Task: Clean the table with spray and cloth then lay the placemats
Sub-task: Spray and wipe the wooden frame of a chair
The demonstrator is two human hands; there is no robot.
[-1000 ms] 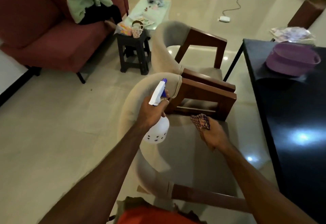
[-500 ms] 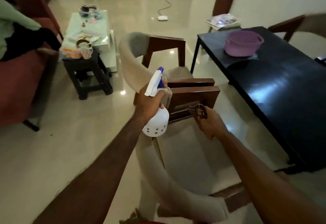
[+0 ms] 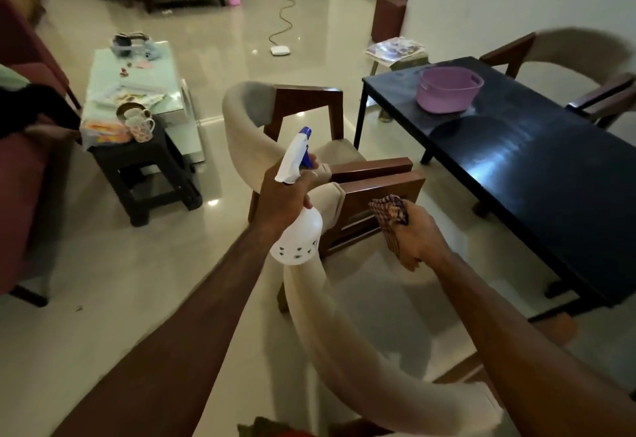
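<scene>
My left hand [image 3: 284,197] grips the neck of a white spray bottle [image 3: 298,237] with a blue nozzle, held upright above a beige chair. My right hand [image 3: 414,231] clutches a bunched checked cloth [image 3: 389,211] just right of the bottle. The black table [image 3: 537,168] stands to the right, both hands short of its edge. A purple basin [image 3: 447,90] sits on its far end, and a dark round mat [image 3: 461,130] lies just in front of the basin.
Two beige chairs with wooden arms [image 3: 375,182] stand between me and the table; a third chair [image 3: 585,71] is at the far side. A small black stool with mugs [image 3: 137,157], a glass coffee table [image 3: 144,82] and a red sofa [image 3: 20,161] are left.
The view has swung right, bringing the whole black table into sight. Both hands keep their hold on the bottle and cloth and stay over the chair.
</scene>
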